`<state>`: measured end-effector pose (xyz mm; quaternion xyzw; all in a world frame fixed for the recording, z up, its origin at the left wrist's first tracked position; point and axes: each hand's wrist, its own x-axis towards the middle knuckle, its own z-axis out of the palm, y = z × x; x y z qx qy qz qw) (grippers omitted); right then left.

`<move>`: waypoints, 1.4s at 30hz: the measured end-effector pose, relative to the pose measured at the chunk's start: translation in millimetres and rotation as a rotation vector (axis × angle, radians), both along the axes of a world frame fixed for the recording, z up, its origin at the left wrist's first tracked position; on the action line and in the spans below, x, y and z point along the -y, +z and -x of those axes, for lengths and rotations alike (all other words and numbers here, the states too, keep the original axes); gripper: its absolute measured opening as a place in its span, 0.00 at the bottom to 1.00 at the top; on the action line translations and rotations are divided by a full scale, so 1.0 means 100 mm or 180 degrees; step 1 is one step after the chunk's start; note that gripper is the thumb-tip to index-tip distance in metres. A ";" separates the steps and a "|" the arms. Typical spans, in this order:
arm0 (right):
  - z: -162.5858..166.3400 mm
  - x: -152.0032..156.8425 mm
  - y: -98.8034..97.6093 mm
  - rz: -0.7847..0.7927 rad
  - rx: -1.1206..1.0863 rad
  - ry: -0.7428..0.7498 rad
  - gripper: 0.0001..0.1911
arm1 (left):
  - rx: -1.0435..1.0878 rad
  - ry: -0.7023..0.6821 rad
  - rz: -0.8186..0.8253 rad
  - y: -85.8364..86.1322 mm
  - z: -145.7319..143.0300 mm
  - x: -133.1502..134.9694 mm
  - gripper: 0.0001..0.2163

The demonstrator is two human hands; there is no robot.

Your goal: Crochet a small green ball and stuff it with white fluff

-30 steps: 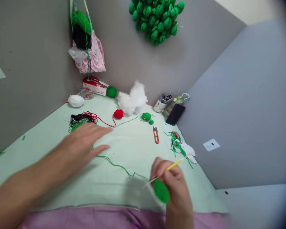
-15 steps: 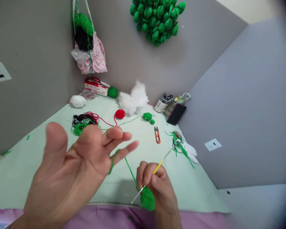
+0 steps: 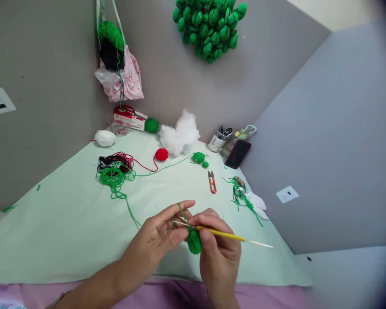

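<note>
Right hand [image 3: 219, 246] gripping yellow hook [image 3: 227, 234], left hand [image 3: 156, 237] pinching green crocheted piece [image 3: 194, 243], yarn [image 3: 182, 212] looped over left forefinger [image 3: 170, 211], orange snips [image 3: 212, 186] farther off.

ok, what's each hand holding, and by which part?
Right hand: crochet hook, by its yellow grip. Left hand: green crocheted piece, near its upper edge.
</note>
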<state>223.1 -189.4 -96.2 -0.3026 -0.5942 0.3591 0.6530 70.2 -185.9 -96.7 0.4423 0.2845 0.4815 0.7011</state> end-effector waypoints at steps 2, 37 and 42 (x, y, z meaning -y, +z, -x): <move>0.00 0.02 -0.01 -0.0150 0.0165 -0.0110 0.11 | 0.0331 -0.0125 0.0207 0.01 0.00 0.00 0.21; -0.04 -0.01 -0.07 0.1063 0.0392 0.0520 0.21 | -0.0256 0.0162 0.0263 0.06 0.08 -0.01 0.27; -0.07 -0.04 -0.13 0.1163 0.1083 0.0053 0.26 | -0.0166 0.0544 0.0560 0.14 0.17 -0.07 0.28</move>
